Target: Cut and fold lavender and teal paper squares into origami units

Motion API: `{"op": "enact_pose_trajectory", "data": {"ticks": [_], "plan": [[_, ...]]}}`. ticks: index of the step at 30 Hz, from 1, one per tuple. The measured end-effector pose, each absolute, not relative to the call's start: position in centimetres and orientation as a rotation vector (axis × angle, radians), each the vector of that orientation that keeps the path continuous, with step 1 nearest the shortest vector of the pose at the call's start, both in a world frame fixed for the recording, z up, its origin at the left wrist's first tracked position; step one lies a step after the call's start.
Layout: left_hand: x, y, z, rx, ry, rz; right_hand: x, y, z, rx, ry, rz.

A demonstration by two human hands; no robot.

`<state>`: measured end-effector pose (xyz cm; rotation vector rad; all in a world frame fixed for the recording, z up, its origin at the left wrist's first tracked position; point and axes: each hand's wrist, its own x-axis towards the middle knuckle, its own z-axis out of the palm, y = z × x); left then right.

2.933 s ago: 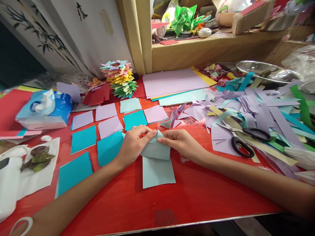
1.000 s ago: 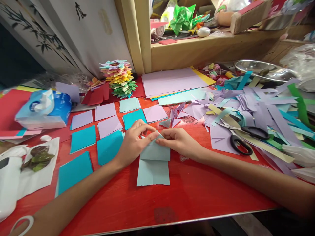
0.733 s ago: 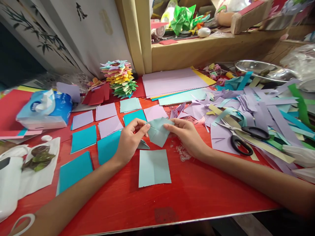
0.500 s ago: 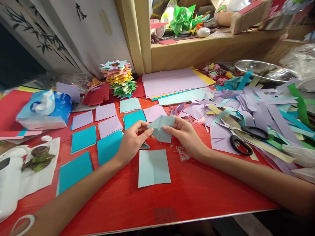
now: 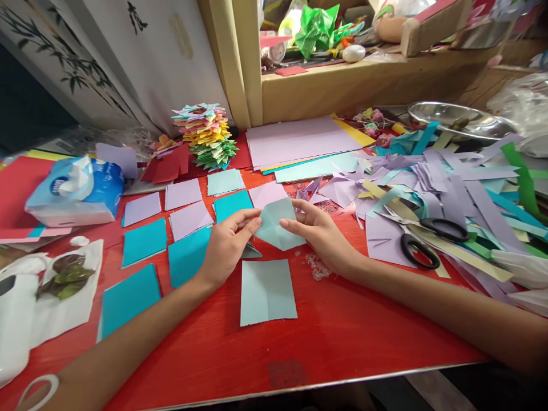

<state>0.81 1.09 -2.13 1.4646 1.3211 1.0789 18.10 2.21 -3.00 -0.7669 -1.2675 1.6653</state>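
Observation:
A creased pale blue paper is held up between both hands over the red table. My left hand pinches its left edge between thumb and fingers. On the right side, my right hand grips the same paper, thumb on the front and fingers behind. Just below, a pale blue square sheet with a crease lies flat on the table. A small folded greyish piece sits beneath the held paper, partly hidden by my left hand.
Teal squares and lilac squares lie at the left. Black-handled scissors rest among paper strips at the right. Behind stand a folded-paper tower, large sheets, a tissue pack and a metal bowl.
The held paper has opened out and turned, now showing a wider face with a corner pointing down. Both hands have shifted only slightly and still hold it.

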Motion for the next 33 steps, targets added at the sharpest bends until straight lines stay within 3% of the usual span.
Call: {"op": "enact_pose_trajectory", "data": {"ticks": [9,14,18,33], "plan": [[1.15,0.52,-1.88,1.813,1.336,0.996,18.36,2.41,-3.34,-0.847,-1.228,1.668],[1.13,0.71,-2.14,1.653,1.301,1.104,18.5,2.85,-3.17,-0.74,-0.98,1.732],[1.07,0.83,-2.21,1.539,1.31,1.171,18.19,2.69,-3.27,-0.609,-1.085,1.826],[0.86,0.81,-2.17,2.032,1.417,1.024,18.05,2.15,-3.51,-0.901,-1.235,1.687]]}}
